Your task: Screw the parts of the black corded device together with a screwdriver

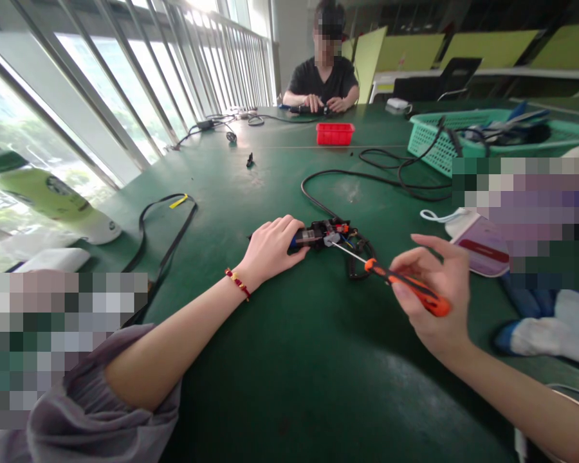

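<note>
My left hand (276,245) is closed around the dark, partly blue body of an opened electrical device (313,236), pressing it on the green table. Wires and small inner parts show at the device's right end, and a black cable leads away from it. In my right hand (431,283) is an orange and black screwdriver (410,285), gripped by its handle between thumb and fingers. Its thin metal shaft points left, with the tip at a pale grey part of the device. Whether the tip sits in a screw I cannot tell.
A red bin (335,134) stands further back, near a small black piece (249,160). To the right are a green basket (431,138) of tools and a looped black cable (395,183). A bottle (53,196) and black strap (174,239) lie left. Another person (323,80) works opposite.
</note>
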Demonstrator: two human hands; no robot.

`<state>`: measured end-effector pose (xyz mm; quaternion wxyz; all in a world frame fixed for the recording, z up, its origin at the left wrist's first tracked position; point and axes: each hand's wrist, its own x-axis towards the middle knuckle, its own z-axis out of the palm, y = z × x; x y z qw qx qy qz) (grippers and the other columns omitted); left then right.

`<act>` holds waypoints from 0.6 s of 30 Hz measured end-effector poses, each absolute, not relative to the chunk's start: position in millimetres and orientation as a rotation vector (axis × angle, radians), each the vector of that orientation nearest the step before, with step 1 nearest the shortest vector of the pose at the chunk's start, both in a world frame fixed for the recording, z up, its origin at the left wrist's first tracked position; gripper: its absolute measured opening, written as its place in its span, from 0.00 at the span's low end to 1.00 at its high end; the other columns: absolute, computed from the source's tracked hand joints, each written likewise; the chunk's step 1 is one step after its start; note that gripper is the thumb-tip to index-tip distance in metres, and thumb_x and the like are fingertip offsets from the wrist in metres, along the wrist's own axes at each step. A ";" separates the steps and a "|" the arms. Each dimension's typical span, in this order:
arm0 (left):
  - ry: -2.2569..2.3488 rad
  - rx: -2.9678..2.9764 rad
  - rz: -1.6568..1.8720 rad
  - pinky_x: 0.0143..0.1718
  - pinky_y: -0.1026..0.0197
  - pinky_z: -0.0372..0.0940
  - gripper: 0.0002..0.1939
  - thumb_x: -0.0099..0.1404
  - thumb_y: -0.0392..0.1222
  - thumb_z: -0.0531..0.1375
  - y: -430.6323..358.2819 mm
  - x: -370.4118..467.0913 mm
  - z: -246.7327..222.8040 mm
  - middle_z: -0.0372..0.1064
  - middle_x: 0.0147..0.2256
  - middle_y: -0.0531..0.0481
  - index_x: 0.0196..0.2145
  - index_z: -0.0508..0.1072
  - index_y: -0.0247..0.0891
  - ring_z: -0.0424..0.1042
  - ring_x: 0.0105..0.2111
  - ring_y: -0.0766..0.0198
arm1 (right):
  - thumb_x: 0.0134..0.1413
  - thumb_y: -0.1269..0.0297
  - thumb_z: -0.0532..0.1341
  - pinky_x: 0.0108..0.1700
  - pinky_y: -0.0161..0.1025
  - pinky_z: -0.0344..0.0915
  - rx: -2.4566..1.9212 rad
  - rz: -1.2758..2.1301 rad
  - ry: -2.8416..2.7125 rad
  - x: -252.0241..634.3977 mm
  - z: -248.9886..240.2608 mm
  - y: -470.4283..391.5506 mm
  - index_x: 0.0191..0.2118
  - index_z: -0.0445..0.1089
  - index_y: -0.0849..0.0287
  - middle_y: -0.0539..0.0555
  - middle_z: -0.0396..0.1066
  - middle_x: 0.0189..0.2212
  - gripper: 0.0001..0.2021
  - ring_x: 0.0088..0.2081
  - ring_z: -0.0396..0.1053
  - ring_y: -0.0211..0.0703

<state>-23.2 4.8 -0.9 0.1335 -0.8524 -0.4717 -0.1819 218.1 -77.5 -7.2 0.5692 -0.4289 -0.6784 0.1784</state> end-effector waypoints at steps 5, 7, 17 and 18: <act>-1.380 -2.480 -0.530 0.37 0.60 0.60 0.14 0.62 0.47 0.54 4.2 -22.5 -0.6 0.69 0.39 0.48 0.42 0.65 0.38 0.69 0.37 0.60 | 0.49 0.68 0.61 0.24 0.36 0.65 -1.070 0.377 -1.588 218.2 -9.2 -79.1 0.41 0.65 0.53 0.50 0.65 0.29 0.11 0.23 0.65 0.36; -1.386 -2.488 -0.527 0.36 0.60 0.61 0.14 0.62 0.48 0.54 4.1 -22.7 -0.5 0.69 0.39 0.48 0.42 0.65 0.37 0.69 0.37 0.60 | 0.47 0.70 0.61 0.33 0.41 0.69 -0.966 0.369 -1.557 217.5 -10.3 -77.0 0.46 0.62 0.52 0.53 0.66 0.36 0.19 0.32 0.70 0.42; -1.545 -2.464 -0.315 0.32 0.60 0.61 0.16 0.61 0.47 0.53 -4.3 -15.6 11.2 0.71 0.39 0.48 0.45 0.64 0.38 0.71 0.38 0.57 | 0.53 0.67 0.58 0.24 0.34 0.61 -1.034 0.502 -2.036 220.8 -8.0 -80.4 0.44 0.63 0.53 0.47 0.67 0.24 0.11 0.20 0.62 0.34; -1.585 -2.455 -0.271 0.31 0.60 0.61 0.17 0.61 0.47 0.52 -6.4 -14.3 14.1 0.71 0.39 0.47 0.45 0.64 0.37 0.71 0.37 0.57 | 0.53 0.67 0.58 0.27 0.35 0.63 -1.003 0.463 -2.154 219.9 -8.1 -79.1 0.45 0.64 0.54 0.48 0.69 0.26 0.12 0.22 0.64 0.35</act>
